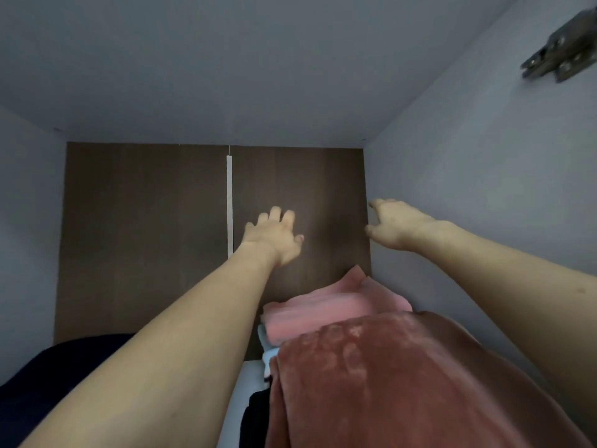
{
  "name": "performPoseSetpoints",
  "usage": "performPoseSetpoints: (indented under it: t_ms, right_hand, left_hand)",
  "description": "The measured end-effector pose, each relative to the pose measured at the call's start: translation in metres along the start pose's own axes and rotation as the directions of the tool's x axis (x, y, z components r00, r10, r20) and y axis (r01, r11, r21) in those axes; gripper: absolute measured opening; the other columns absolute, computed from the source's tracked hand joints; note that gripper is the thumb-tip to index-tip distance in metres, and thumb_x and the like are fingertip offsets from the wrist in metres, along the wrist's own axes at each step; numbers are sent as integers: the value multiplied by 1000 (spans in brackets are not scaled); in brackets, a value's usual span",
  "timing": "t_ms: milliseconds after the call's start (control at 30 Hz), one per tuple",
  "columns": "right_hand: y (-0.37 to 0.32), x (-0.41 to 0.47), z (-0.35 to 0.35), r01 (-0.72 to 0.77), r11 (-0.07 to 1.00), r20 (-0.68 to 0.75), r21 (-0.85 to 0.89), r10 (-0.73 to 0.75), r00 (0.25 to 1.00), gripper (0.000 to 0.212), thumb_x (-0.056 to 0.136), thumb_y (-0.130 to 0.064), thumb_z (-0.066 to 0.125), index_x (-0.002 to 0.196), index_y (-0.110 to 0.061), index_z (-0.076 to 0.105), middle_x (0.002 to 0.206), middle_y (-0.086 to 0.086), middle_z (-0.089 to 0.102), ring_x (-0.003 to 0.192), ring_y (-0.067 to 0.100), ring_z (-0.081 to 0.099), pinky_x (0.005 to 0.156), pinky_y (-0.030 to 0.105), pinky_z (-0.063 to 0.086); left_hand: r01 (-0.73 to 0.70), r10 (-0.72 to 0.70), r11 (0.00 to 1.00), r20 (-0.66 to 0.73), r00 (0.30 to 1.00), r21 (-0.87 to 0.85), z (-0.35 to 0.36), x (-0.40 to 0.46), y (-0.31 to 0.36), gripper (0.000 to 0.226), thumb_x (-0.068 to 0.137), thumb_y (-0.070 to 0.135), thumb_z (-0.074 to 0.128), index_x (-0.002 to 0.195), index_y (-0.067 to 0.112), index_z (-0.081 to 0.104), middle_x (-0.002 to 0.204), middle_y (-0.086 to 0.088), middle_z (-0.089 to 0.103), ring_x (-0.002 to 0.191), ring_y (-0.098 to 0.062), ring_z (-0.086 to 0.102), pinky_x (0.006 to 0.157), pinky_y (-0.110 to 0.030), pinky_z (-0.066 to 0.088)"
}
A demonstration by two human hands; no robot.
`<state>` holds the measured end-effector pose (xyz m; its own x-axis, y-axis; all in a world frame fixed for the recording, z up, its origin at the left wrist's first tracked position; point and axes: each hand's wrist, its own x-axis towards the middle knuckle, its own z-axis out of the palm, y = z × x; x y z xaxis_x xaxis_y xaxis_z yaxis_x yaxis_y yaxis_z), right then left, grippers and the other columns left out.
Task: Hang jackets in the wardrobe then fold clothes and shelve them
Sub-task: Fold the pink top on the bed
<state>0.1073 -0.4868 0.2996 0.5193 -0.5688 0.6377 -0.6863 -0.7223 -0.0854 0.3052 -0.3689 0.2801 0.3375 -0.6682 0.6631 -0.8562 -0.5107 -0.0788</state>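
Note:
Both my arms reach into a wardrobe compartment above a stack of folded clothes. A rust-brown velvety garment (371, 376) lies on top at the front, with a pink folded piece (326, 313) behind it and light blue, white and black layers under it. My left hand (274, 236) hovers near the brown back panel with fingers spread, holding nothing. My right hand (392, 223) hangs in the air near the right wall with fingers loosely bent, also empty. Neither hand touches the clothes.
The compartment has a brown back panel (145, 237) with a white vertical strip (229, 205), a grey ceiling and grey side walls. A metal door hinge (562, 50) sits on the right wall. A dark navy pile (48, 383) lies at the lower left.

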Motion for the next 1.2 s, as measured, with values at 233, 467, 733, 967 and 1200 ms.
performPoseSetpoints:
  t_ms: [233,467,733,967,1200]
  right_hand:
    - [-17,-51,-8,-33,998,-32,49,34,999,64,95,-29,51,150,-5,30,151,19,38,139,32,36,112,36,31]
    - [-23,-135,-31,-77,994,25,74,75,997,65,93,-29,53,149,-4,32,152,20,36,140,33,35,113,36,31]
    - [-26,-231,-100,-5,986,-7,169,7,1000,68,94,-27,53,152,-6,26,157,15,29,144,28,29,115,32,24]
    - [-20,-322,-163,-16,995,-19,101,18,1000,64,95,-27,51,151,-6,27,154,14,33,142,28,31,116,35,27]
    - [-13,-438,-240,-92,996,-202,16,94,975,59,95,-23,49,150,-10,31,154,9,34,143,26,28,116,36,23]
  left_hand:
    - [-82,80,995,-32,996,-60,-11,-33,10,59,100,48,35,151,21,24,154,-8,26,141,-34,27,115,-62,17]
    - [-64,65,992,5,998,-109,-44,-118,4,60,100,51,33,151,22,23,155,-8,26,141,-35,28,116,-60,17]
    - [-29,22,994,-71,997,-101,-129,-204,24,59,99,52,32,150,23,26,155,-8,28,140,-35,30,116,-59,18]
    - [-100,89,991,-117,989,-94,-175,-269,52,58,99,50,34,149,21,27,154,-8,27,137,-35,32,113,-59,23]
    - [-275,198,938,-323,925,-213,-230,-327,105,57,98,45,41,147,15,33,149,-11,33,131,-37,38,110,-57,29]
